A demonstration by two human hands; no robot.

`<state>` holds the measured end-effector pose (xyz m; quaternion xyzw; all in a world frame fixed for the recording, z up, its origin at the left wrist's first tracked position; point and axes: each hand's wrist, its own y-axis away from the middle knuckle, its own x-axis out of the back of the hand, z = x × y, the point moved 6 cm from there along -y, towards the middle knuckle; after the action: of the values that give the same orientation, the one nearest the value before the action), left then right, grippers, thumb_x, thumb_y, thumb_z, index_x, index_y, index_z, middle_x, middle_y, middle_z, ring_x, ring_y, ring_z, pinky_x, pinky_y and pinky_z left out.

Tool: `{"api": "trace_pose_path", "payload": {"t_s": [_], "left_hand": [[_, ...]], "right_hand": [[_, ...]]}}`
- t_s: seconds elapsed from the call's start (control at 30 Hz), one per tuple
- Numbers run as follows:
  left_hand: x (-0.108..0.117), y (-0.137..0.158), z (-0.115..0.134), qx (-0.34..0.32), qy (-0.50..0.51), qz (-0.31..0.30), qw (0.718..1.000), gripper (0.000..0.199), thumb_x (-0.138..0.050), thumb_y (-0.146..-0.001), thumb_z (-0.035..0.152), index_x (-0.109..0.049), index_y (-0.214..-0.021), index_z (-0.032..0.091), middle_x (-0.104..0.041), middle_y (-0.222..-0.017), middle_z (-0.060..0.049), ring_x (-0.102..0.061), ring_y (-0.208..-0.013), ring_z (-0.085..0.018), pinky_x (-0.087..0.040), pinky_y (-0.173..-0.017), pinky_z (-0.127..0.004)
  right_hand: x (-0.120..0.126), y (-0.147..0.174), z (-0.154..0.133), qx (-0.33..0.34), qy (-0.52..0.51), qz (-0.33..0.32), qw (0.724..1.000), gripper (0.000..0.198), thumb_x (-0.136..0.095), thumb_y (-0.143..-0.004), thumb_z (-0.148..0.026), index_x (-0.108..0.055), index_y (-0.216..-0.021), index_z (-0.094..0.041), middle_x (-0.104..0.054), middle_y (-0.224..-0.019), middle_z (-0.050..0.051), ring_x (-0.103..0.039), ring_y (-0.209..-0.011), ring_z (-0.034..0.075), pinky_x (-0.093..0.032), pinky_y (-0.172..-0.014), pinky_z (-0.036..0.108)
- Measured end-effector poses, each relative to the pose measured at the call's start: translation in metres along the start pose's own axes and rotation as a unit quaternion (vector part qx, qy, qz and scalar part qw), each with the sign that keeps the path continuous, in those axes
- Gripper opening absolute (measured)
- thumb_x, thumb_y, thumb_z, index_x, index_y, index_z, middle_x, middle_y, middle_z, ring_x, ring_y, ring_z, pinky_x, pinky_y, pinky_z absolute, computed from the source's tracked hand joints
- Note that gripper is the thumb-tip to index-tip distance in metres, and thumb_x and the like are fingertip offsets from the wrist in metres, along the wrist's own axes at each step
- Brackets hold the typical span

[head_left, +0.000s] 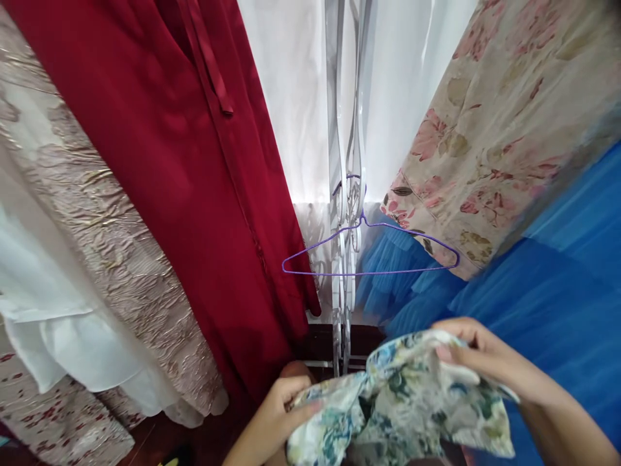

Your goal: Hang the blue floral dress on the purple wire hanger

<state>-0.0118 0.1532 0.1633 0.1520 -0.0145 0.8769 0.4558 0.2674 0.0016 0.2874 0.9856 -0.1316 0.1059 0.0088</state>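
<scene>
Both of my hands hold a floral garment (402,401) in white, blue, green and yellow at the bottom of the view. My left hand (291,404) grips its left part, thumb on top and fingers curled beneath. At the upper right edge, my right hand (478,353) pinches the cloth between thumb and fingers. The fabric is gathered between the hands, and its lower part runs out of view. Above it, a purple hanger (371,274) with nothing on it hangs from a white metal stand (342,259).
Left of the stand hang a dark red garment (194,194), a textured beige one (130,226) and a white one (48,285). A pink floral cloth (509,129) and blue tulle (548,285) hang on the right. White cloth (291,97) hangs behind the stand.
</scene>
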Motion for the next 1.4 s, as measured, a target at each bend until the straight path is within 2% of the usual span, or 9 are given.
{"api": "trace_pose_path", "payload": {"t_s": [0.1, 0.23, 0.33, 0.47, 0.63, 0.8, 0.93, 1.2, 1.4], "left_hand": [[0.044, -0.001, 0.024, -0.066, -0.095, 0.062, 0.991, 0.027, -0.05, -0.094, 0.039, -0.06, -0.08, 0.018, -0.059, -0.08, -0.002, -0.055, -0.081, -0.02, -0.046, -0.073, -0.026], [0.097, -0.015, 0.053, -0.147, -0.341, 0.118, 0.921, 0.025, -0.04, -0.091, 0.018, -0.065, -0.093, 0.023, -0.068, -0.1, -0.004, -0.059, -0.102, -0.025, -0.037, -0.108, -0.043], [0.137, -0.03, 0.068, -0.141, -0.433, 0.135, 0.88, 0.03, -0.038, -0.095, 0.022, -0.065, -0.109, 0.025, -0.07, -0.113, -0.004, -0.061, -0.111, -0.026, -0.028, -0.116, -0.05], [0.168, -0.046, 0.111, -0.141, -0.46, 0.184, 0.857, 0.035, -0.036, -0.098, 0.025, -0.056, -0.126, 0.027, -0.061, -0.132, -0.005, -0.062, -0.113, -0.026, -0.046, -0.098, -0.038], [0.173, -0.077, 0.168, -0.21, -0.374, 0.314, 0.847, 0.023, -0.04, -0.092, 0.016, -0.059, -0.101, 0.024, -0.063, -0.096, -0.002, -0.06, -0.086, -0.021, -0.042, -0.076, -0.029], [0.172, -0.12, 0.151, -0.219, -0.278, 0.352, 0.866, 0.015, -0.046, -0.077, 0.01, -0.056, -0.077, 0.02, -0.058, -0.078, -0.002, -0.056, -0.077, -0.019, -0.04, -0.073, -0.028], [0.164, -0.134, 0.138, -0.232, -0.209, 0.378, 0.871, 0.012, -0.041, -0.074, 0.01, -0.046, -0.078, 0.02, -0.062, -0.081, -0.002, -0.059, -0.076, -0.019, -0.043, -0.067, -0.026], [0.115, -0.139, 0.187, -0.272, -0.232, 0.351, 0.866, 0.03, -0.05, -0.082, 0.012, -0.047, -0.109, 0.025, -0.066, -0.11, -0.005, -0.065, -0.095, -0.02, -0.046, -0.078, -0.029], [0.117, -0.122, 0.177, -0.224, -0.255, 0.418, 0.843, 0.024, -0.06, -0.083, 0.023, -0.039, -0.095, 0.024, -0.055, -0.072, 0.003, -0.052, -0.058, -0.015, -0.037, -0.057, -0.024]], "right_hand": [[0.018, -0.035, -0.022, 0.124, 0.185, 0.066, 0.973, 0.023, -0.063, -0.09, -0.039, -0.067, -0.077, -0.021, -0.067, -0.091, 0.008, -0.063, -0.087, 0.024, -0.048, -0.071, 0.03], [0.014, -0.083, -0.029, 0.212, 0.31, 0.094, 0.922, 0.021, -0.053, -0.094, -0.035, -0.067, -0.086, -0.021, -0.055, -0.136, 0.013, -0.057, -0.119, 0.029, -0.049, -0.076, 0.03], [0.008, -0.103, -0.015, 0.207, 0.343, 0.085, 0.912, 0.02, -0.05, -0.095, -0.031, -0.064, -0.086, -0.02, -0.067, -0.105, 0.01, -0.064, -0.09, 0.023, -0.044, -0.07, 0.029], [0.007, -0.102, -0.001, 0.192, 0.349, 0.119, 0.91, 0.018, -0.05, -0.095, -0.029, -0.059, -0.082, -0.02, -0.062, -0.077, 0.001, -0.055, -0.068, 0.017, -0.037, -0.063, 0.028], [0.0, -0.09, -0.001, 0.173, 0.342, 0.104, 0.918, 0.016, -0.05, -0.095, -0.026, -0.057, -0.081, -0.022, -0.06, -0.077, -0.001, -0.054, -0.068, 0.016, -0.035, -0.062, 0.027], [-0.013, -0.077, -0.004, 0.171, 0.363, 0.097, 0.911, 0.013, -0.049, -0.095, -0.024, -0.055, -0.083, -0.022, -0.06, -0.082, 0.0, -0.057, -0.075, 0.018, -0.036, -0.067, 0.028], [-0.023, -0.069, -0.002, 0.164, 0.386, 0.098, 0.903, 0.012, -0.048, -0.094, -0.022, -0.054, -0.085, -0.022, -0.06, -0.084, 0.001, -0.058, -0.076, 0.019, -0.035, -0.067, 0.028], [-0.03, -0.062, -0.009, 0.178, 0.332, 0.106, 0.92, 0.012, -0.052, -0.088, -0.017, -0.057, -0.078, -0.021, -0.062, -0.078, 0.001, -0.06, -0.073, 0.019, -0.04, -0.066, 0.029], [0.025, -0.028, -0.025, 0.302, 0.326, 0.214, 0.87, 0.023, -0.059, -0.078, -0.015, -0.068, -0.099, -0.021, -0.051, -0.141, 0.013, -0.052, -0.128, 0.031, -0.048, -0.092, 0.037]]}}
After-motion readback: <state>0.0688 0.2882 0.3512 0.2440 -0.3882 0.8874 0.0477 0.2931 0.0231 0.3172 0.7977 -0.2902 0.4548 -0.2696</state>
